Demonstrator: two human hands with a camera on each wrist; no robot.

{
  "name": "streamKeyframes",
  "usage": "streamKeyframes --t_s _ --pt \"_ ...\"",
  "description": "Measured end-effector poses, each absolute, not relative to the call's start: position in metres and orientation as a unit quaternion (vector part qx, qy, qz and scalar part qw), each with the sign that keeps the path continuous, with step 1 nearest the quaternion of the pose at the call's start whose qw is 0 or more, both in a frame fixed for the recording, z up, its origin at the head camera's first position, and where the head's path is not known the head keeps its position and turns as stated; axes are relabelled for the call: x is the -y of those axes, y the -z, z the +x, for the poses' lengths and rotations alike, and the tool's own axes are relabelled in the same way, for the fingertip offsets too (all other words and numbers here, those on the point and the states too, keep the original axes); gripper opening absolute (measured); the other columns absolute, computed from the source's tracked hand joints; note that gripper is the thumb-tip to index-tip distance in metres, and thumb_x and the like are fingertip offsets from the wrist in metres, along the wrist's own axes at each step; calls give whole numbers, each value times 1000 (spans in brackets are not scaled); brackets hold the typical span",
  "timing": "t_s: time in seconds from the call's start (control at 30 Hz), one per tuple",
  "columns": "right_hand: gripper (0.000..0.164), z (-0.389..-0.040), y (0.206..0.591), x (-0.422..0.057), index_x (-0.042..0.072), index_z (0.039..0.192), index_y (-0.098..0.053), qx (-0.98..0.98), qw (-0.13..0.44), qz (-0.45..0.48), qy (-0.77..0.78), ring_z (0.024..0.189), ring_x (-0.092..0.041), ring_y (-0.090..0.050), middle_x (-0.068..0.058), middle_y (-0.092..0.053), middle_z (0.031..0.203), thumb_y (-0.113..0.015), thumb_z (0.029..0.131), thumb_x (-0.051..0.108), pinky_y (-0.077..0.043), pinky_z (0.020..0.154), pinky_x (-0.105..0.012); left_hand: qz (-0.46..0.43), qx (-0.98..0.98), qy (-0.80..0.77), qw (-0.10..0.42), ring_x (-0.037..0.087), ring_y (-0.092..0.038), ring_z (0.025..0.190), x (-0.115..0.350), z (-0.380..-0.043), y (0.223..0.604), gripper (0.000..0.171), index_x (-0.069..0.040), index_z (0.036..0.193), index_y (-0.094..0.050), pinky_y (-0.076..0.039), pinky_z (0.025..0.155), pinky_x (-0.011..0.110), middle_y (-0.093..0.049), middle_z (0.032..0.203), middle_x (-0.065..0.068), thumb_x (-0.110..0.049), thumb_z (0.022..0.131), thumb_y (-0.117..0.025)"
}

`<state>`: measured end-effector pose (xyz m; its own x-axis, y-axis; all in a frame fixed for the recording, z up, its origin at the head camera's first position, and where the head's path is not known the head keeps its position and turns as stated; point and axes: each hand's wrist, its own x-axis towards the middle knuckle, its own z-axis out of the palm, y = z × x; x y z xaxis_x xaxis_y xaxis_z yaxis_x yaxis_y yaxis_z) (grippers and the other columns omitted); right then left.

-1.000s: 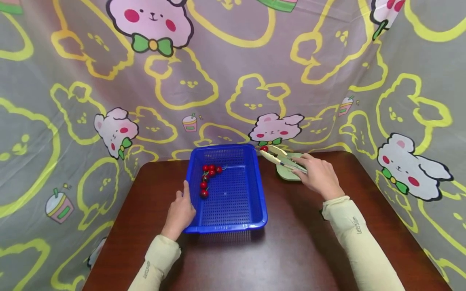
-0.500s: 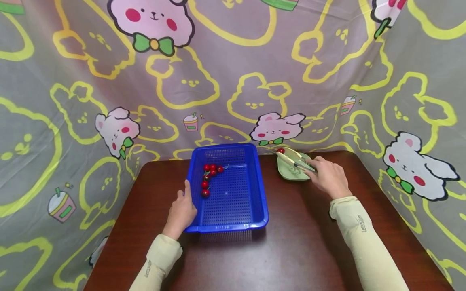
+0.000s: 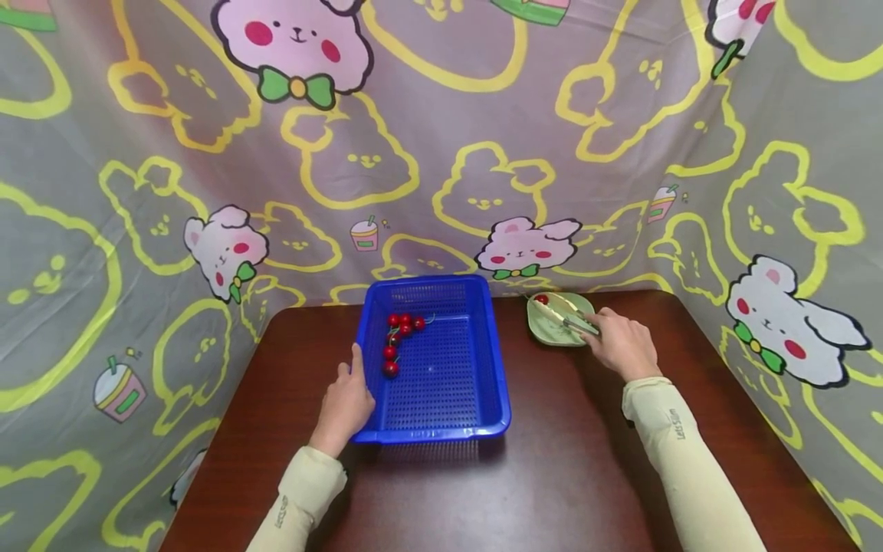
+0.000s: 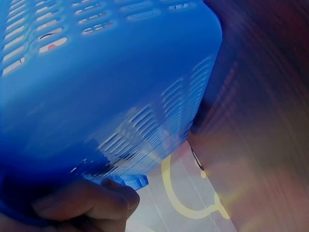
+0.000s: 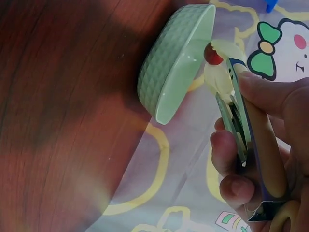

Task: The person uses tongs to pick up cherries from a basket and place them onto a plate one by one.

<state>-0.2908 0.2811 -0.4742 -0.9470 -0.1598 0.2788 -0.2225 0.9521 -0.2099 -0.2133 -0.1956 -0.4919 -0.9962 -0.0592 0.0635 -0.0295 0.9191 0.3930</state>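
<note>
Head view is showing me the change: compared with a second ago, the right hand (image 3: 624,345) is sitting farther from the blue basket (image 3: 500,368), and the cherry (image 5: 212,54) is hanging at the mouth of the green bowl (image 5: 165,63) instead of just beside the basket's rim. That hand is grasping the tongs (image 5: 264,150), whose tips are pinching the cherry ahead and to the left of it. Whether the cherry is touching the bowl, I'm not managing to tell from the right wrist camera. I'm judging that the carrying stretch is nearly over, with the letting-go not yet done.

The bowl is resting on the counter (image 3: 552,452), just ahead and left of the right hand. Meanwhile the left hand (image 3: 345,402) is gripping the basket's side, showing no clear shift. The basket is standing just to its right, between both hands, and the other cherries (image 3: 405,330) are lying inside, ahead and right of the left hand.
</note>
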Motion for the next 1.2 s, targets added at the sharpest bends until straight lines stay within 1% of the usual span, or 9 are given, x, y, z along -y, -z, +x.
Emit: streamKeyframes --t_s 0.3,0.67,0.83,1.0,1.07,1.2 --pt "40 -296 481 -282 7 128 -72 983 121 86 -105 70 -37 -62 -12 -66 99 -75 92 25 -49 62 -55 21 978 201 41 25 -53 58 194 -214 492 83 1 164 -17 -57 59 45 -53 122 34 -5 94 -63" --pt "41 -300 489 -280 6 128 -72 988 97 82 -87 75 -40 -65 -15 -67 103 -75 92 25 -51 64 -56 22 980 195 36 26 -53 58 197 -211 491 85 2 164 -17 -57 59 45 -53 121 33 -5 93 -64" --pt "39 -300 492 -281 7 127 -73 988 95 85 -91 75 -39 -65 -14 -67 100 -75 93 26 -51 64 -55 22 980 192 40 26 -53 59 197 -212 491 85 2 164 -17 -57 61 46 -53 124 34 -5 93 -64" --pt "40 -300 492 -282 7 127 -73 988 92 83 -93 73 -37 -64 -12 -65 97 -76 92 27 -50 64 -55 23 981 190 40 26 -53 58 197 -212 491 87 2 164 -17 -57 60 46 -53 122 34 -5 92 -65" --pt "42 -299 491 -282 6 128 -72 988 91 82 -93 74 -38 -64 -14 -65 99 -76 92 27 -50 65 -56 24 981 188 40 26 -53 58 196 -212 491 88 3 163 -17 -56 59 45 -53 121 34 -5 91 -66" --pt "48 -298 490 -284 4 132 -68 989 86 75 -98 79 -42 -65 -18 -65 110 -76 92 29 -51 68 -58 27 982 186 36 25 -52 57 195 -213 491 89 1 164 -16 -57 59 43 -52 121 33 -6 92 -67"
